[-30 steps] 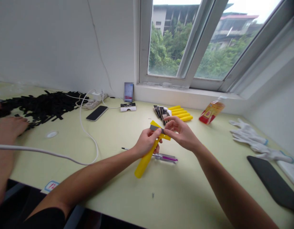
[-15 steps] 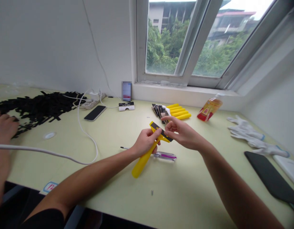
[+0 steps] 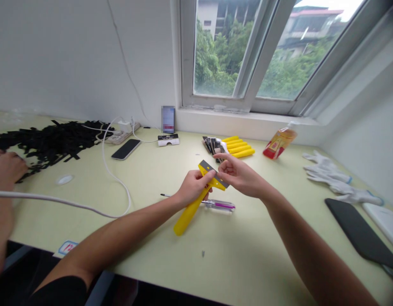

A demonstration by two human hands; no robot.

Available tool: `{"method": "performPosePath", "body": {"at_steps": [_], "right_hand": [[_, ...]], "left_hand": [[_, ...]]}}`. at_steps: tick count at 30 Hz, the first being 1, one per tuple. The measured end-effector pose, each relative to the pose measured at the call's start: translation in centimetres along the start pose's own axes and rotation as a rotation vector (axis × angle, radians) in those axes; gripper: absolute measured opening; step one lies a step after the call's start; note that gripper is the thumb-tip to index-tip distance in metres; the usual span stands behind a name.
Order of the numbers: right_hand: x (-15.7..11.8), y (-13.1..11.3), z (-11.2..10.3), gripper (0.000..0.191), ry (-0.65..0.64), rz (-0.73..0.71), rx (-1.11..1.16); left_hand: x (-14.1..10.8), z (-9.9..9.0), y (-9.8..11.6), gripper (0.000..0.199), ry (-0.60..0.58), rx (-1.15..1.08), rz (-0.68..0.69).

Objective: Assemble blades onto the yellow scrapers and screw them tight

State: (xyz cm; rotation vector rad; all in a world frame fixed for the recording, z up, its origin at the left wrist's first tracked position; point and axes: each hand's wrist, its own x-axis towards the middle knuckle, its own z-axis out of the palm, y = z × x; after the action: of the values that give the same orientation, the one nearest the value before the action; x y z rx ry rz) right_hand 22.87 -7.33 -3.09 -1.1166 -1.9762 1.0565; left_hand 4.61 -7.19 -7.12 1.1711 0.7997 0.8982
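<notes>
Yellow scraper (image 3: pixel 188 216): held in the air over the pale green desk (image 3: pixel 247 250), tilted, with its handle running down toward the desk edge and its crosspiece up between both hands.
Dark strip (image 3: pixel 215 173): lies along the crosspiece, with one end just by the right fingertips.
Left hand (image 3: pixel 193 187): clenched around the neck of the scraper, with its fingers wrapped over the crosspiece.
Right hand (image 3: pixel 239 175): raised with fingers extended, the tips at or just over the dark strip; whether they pinch it or only touch it, I cannot tell.
Close by: a purple-and-clear pen (image 3: pixel 217 205) lies under the scraper, beside a bundle of yellow handles (image 3: pixel 239 147) and dark pieces (image 3: pixel 212 145).
Other person: a hand (image 3: pixel 5 168) rests by a heap of black strips (image 3: pixel 52 142), with a white cable (image 3: pixel 116 182) running near it.
Risk: the strip could slip or sit crooked if the right fingers press unevenly; a loosened left grip could drop the scraper onto the pen.
</notes>
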Motion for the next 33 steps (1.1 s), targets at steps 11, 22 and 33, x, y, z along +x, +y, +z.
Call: {"method": "performPosePath", "body": {"at_steps": [11,22,33], "right_hand": [[-2.3,2.4,-8.9,0.026,0.117,0.383,-0.593],[-4.3,10.6,-12.2,0.049,-0.181,0.997,-0.571],[-3.1,6.8,-11.9,0.04,-0.221,0.575,-0.478]], "left_hand": [[0.6,-0.6,0.2,0.044,0.072,-0.029,-0.011],[1.7,-1.6,0.2,0.041,0.138,-0.081,0.024],[1.6,-1.7,0.5,0.045,0.13,-0.103,-0.028]]}}
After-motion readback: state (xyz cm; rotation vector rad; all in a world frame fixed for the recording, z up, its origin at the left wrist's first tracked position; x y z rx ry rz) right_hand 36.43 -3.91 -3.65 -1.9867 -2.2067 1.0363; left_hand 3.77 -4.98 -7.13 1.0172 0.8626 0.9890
